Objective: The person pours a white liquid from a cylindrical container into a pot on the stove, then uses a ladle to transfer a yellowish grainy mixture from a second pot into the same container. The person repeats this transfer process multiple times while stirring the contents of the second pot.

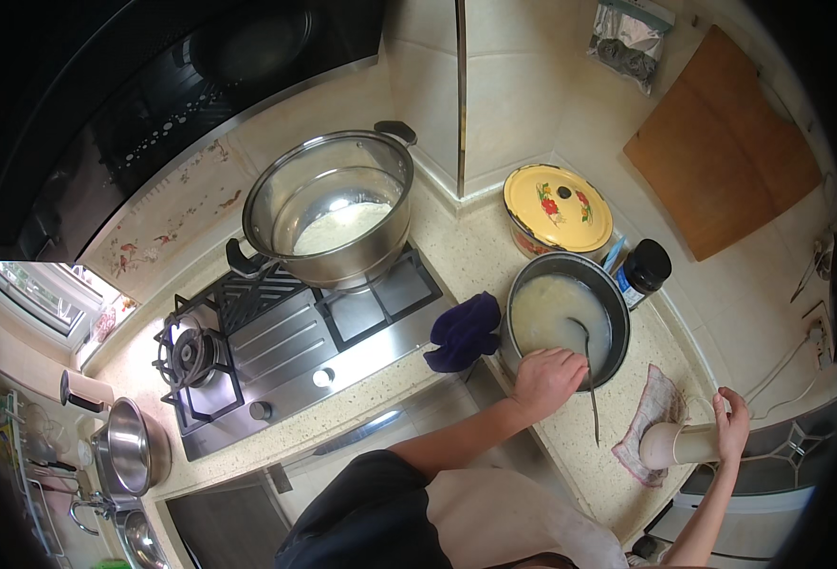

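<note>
My left hand (550, 380) curls at the near rim of a dark round pot (624, 327) of cloudy pale liquid. Its fingertips meet the dark handle of a spoon (593, 405) dipping into the liquid; whether they grip the handle or the rim is unclear. My right hand (731, 430) is at the outer end of a pale cylindrical container (688, 444), whose other end rests at a checked cloth (647, 412). A dark purple cloth (464, 333) lies left of the pot. On the hob, a large steel pot (319, 267) holds whitish contents.
A yellow lidded enamel pot (557, 210) and a dark-lidded jar (644, 267) stand behind the dark pot. The gas hob (283, 355) lies left, with steel bowls (134, 448) beyond it. A wooden board (731, 149) hangs on the wall; cords run at the right.
</note>
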The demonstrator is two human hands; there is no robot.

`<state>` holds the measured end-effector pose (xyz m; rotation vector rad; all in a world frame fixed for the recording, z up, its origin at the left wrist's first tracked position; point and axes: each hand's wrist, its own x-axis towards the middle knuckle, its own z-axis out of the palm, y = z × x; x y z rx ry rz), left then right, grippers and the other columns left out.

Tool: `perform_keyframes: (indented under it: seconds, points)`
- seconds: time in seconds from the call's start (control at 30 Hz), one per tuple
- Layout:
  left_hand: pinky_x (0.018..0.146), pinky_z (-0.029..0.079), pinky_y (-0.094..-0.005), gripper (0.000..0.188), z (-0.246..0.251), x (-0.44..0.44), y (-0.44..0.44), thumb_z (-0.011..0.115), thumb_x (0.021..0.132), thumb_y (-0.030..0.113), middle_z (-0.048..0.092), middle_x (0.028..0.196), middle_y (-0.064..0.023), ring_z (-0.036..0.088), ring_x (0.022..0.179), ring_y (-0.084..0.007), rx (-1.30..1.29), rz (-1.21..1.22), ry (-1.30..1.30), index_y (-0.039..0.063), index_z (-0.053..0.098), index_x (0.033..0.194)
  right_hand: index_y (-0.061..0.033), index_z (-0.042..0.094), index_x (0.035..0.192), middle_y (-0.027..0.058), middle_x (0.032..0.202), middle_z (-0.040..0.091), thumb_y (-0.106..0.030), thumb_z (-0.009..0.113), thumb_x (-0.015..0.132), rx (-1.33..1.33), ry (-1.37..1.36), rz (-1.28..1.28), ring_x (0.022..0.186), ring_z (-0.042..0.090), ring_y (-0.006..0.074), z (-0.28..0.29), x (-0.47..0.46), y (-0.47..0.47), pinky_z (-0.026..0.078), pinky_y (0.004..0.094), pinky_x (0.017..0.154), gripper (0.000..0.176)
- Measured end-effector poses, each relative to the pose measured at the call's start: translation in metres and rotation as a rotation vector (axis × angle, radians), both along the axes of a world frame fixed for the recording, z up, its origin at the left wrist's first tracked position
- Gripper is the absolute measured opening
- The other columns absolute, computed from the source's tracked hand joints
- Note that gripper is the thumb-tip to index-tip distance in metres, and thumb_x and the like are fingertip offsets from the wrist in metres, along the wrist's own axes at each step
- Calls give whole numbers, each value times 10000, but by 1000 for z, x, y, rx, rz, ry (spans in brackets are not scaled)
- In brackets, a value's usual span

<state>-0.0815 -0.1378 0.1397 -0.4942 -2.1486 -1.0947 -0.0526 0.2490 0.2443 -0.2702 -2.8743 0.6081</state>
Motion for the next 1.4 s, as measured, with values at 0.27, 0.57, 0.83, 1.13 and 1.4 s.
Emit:
perform_keyframes:
  seconds: [0.27, 0.57, 0.83, 1.13, 1.4]
  points:
    - [589, 477, -398, 75, 2, 0, 3, 715, 783, 121, 622, 720, -65, 612, 661, -273, 22, 0, -15, 105, 643, 774, -42, 665, 1184, 124, 1235, 646, -381, 675, 917, 3, -46, -77, 1134, 614, 261, 5, 8, -2, 482, 359, 935, 431]
    - [609, 491, -390, 50, -11, -5, 2, 716, 838, 133, 655, 750, -50, 638, 666, -271, -184, 22, -77, 124, 669, 855, -83, 694, 1182, 148, 1242, 649, -589, 602, 883, 116, -54, -90, 1168, 598, 320, 3, 1, -11, 469, 395, 992, 595]
    - [591, 487, -358, 79, -8, -7, 4, 720, 825, 83, 660, 757, -56, 647, 653, -241, -111, -53, -35, 86, 682, 894, -103, 699, 1180, 143, 1230, 654, -695, 573, 850, 136, -85, -111, 1196, 581, 301, 5, 0, -11, 475, 415, 996, 689]
    - [593, 481, -347, 57, -8, -5, 4, 717, 830, 86, 659, 749, -46, 644, 647, -229, -127, -25, -32, 86, 687, 879, -107, 706, 1167, 132, 1218, 662, -716, 572, 838, 111, -75, -113, 1169, 595, 289, 9, 1, -17, 489, 405, 967, 705]
    - [597, 482, -341, 51, -9, -8, 4, 716, 842, 99, 665, 753, -41, 644, 644, -220, -135, -31, -29, 83, 683, 876, -120, 710, 1164, 120, 1216, 665, -744, 567, 824, 140, -83, -123, 1169, 595, 285, 9, 0, -16, 489, 409, 976, 725]
